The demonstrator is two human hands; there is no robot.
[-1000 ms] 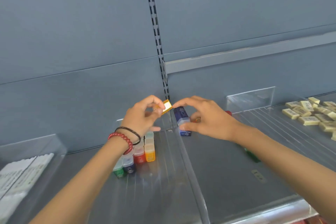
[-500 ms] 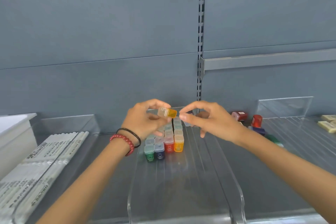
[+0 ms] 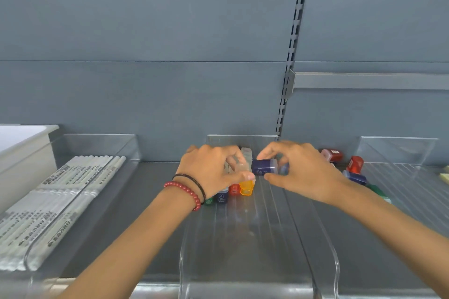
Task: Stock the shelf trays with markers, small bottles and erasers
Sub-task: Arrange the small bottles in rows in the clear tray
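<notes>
Bottle-stocking step. Left hand (image 3: 213, 172) pinches orange bottle (image 3: 247, 188) by clear cap, at front of rows in middle tray (image 3: 325, 245). Right hand (image 3: 301, 172) grips navy bottle (image 3: 263, 168), held sideways above tray. I judge next move: upright navy, seat beside orange.

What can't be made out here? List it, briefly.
Head view only:
1. Bottle rows: mostly behind the left hand, which pinches the orange bottle.
2. Blue bottle: far end covered by the right hand.
3. Markers: print blurred.
4. Eraser: cut by right edge.
</notes>
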